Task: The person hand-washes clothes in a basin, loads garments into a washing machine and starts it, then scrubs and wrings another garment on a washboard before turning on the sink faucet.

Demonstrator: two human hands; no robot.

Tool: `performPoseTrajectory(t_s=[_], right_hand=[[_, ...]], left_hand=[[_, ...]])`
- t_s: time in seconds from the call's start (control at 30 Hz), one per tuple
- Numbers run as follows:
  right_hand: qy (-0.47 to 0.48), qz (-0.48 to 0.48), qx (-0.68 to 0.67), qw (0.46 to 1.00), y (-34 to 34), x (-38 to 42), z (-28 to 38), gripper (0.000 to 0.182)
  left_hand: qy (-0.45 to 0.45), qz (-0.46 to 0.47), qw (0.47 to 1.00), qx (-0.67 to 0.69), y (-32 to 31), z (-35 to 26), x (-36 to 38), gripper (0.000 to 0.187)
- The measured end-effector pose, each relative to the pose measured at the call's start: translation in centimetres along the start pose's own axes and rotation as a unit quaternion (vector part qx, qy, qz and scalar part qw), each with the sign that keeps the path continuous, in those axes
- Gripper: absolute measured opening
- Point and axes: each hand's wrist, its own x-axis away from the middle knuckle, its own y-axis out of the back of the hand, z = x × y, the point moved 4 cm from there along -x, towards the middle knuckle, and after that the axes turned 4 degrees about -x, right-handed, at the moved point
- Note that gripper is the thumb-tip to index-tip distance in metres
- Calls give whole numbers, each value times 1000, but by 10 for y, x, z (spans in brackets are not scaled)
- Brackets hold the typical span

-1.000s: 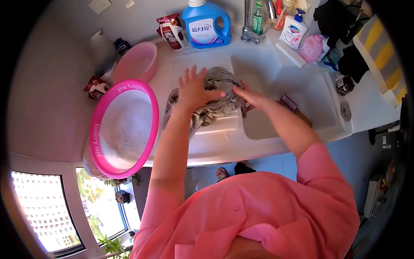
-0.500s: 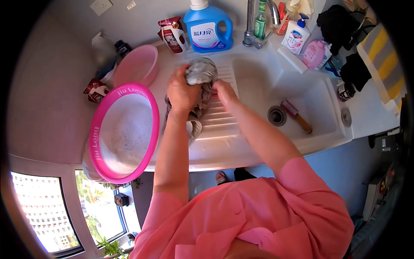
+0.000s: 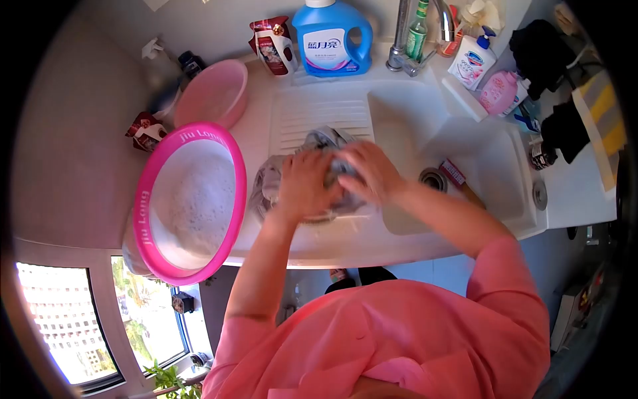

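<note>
A grey garment (image 3: 325, 138) lies bunched on the ribbed white washboard (image 3: 323, 114) that forms the left part of the sink. My left hand (image 3: 306, 183) rests palm-down on the cloth, its fingers stretched out. Close beside it, my right hand (image 3: 369, 174) is on the right side of the bundle with its fingers spread and slightly blurred. The two hands nearly meet over the fabric, hiding its middle. A looser fold of the garment sticks out to the left of my left hand.
A pink-rimmed basin (image 3: 141, 199) with sudsy water stands at left, before a smaller pink basin (image 3: 232, 100). Behind are a blue detergent bottle (image 3: 332, 50) and the faucet (image 3: 399, 46). A wooden-handled brush (image 3: 453, 173) lies in the sink bowl (image 3: 495, 156) at right.
The garment, gripped and raised off the board earlier, is now down on it, nearer the front edge. Both hands have moved down and spread over it. The view has shifted slightly.
</note>
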Motion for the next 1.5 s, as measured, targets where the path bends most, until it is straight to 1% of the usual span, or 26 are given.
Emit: performPoseTrajectory(t_s=[0.1, 0.17, 0.2, 0.27, 0.33, 0.4, 0.43, 0.47, 0.5, 0.57, 0.6, 0.63, 0.7, 0.77, 0.8, 0.83, 0.9, 0.93, 0.97, 1.03, 1.2, 1.27, 1.33, 1.37, 1.4, 1.5], right_hand=[[-20, 62, 18, 998, 2, 31, 33, 39], [-81, 149, 90, 981, -15, 28, 26, 38], [-115, 197, 119, 966, -36, 16, -11, 35], [-145, 108, 171, 968, -56, -39, -86, 32], [-68, -49, 279, 956, -60, -74, -117, 37], [-48, -111, 331, 936, -58, -73, -127, 40], [-151, 55, 149, 976, -61, -70, -134, 44], [-239, 218, -44, 945, -64, -66, -133, 49], [-261, 252, -98, 927, -47, -63, -103, 56], [-100, 157, 1, 983, -32, -11, -29, 67], [-81, 128, 47, 987, -25, 3, -3, 67], [-90, 131, 3, 987, -28, 2, -5, 61], [-53, 96, 173, 979, -55, -29, -62, 53], [-222, 188, 40, 956, -57, -78, -119, 48], [-233, 117, 64, 963, -62, -78, -129, 48], [-238, 38, 91, 966, -64, -78, -133, 48], [-216, 94, 38, 971, -52, -55, -94, 47], [-174, 96, 28, 980, -43, -32, -61, 49], [-78, 76, 121, 987, -36, -4, -30, 61], [-72, 114, 55, 989, -19, 22, 9, 68], [-65, 74, 196, 975, -53, -64, -106, 47], [-23, 82, 221, 972, -46, -77, -100, 45], [-244, 220, 45, 943, -40, -62, -78, 47], [-172, 156, 58, 971, -36, -40, -58, 49], [-97, 91, 71, 989, -30, -11, -34, 51], [-88, 87, 42, 991, -15, 27, 10, 44]], left_hand=[[-42, 12, 997, -62, 12, -44, 45, 62], [5, 50, 995, -92, -20, -34, 44, 62], [48, 31, 986, -157, -31, -20, 22, 48], [130, 37, 990, -45, -64, 41, -44, 37], [199, -33, 977, -68, -31, 57, -91, 38], [127, -146, 966, -172, -68, 84, -91, 55], [169, -92, 960, -205, -54, 74, -90, 61], [189, 23, 973, -127, -44, 63, -83, 65], [211, 133, 967, -47, -37, 52, -65, 70], [94, 33, 988, -115, -24, 8, -13, 61], [92, 48, 988, -117, -28, -1, 2, 62], [88, 58, 987, -124, -31, -2, 4, 63], [99, -27, 984, -144, -61, 44, -39, 47], [173, 47, 972, -150, -45, 60, -93, 34], [156, -98, 963, -196, -42, 64, -100, 36], [189, -61, 958, -207, -48, 71, -103, 38], [221, 97, 961, -133, -40, 50, -80, 48], [156, 32, 975, -154, -42, 32, -52, 50], [87, -31, 981, -173, -46, 11, -18, 53], [72, 31, 992, -97, -46, -19, 18, 56], [154, 66, 976, -138, -63, 56, -90, 56], [83, 107, 967, -214, -30, 41, -101, 53], [109, 80, 978, -158, -45, 32, -67, 56], [135, 55, 984, -100, -50, 24, -46, 58], [101, 108, 983, -110, -50, 6, -23, 63], [26, 172, 982, -72, -44, -40, 25, 69]])
